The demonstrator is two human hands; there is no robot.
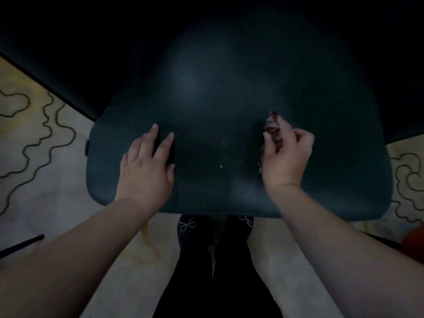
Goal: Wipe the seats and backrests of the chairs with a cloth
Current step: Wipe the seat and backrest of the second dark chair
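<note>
Right hand [285,154]: fingers curled, pinching a bunched cloth [271,128], brownish with a pale pattern, against the thumb side; cloth standing up past the fingertips and trailing down along the inner edge of the palm. Held over the right half of the chair seat [229,125]; contact between cloth and seat not clear in the dim light.

Left hand [148,167]: released, gripping nothing, fingers straight and spread, laid flat on the left front part of the same seat.

Dark teal seat, padded, rounded at the corners, filling the middle of the view; small pale specks [221,162] scattered on it between the two hands. Backrest not distinguishable in the darkness beyond.

Below the seat's front edge: two dark shoes [188,226] with small sparkly bows, dark trouser legs [218,271] running down to the bottom edge.

Underneath, pale floor [29,134] with black wavy line patterns on both sides. Black rod [21,245] lying at the left edge. Something orange-red [414,243] at the far right edge, too cut off to identify.
</note>
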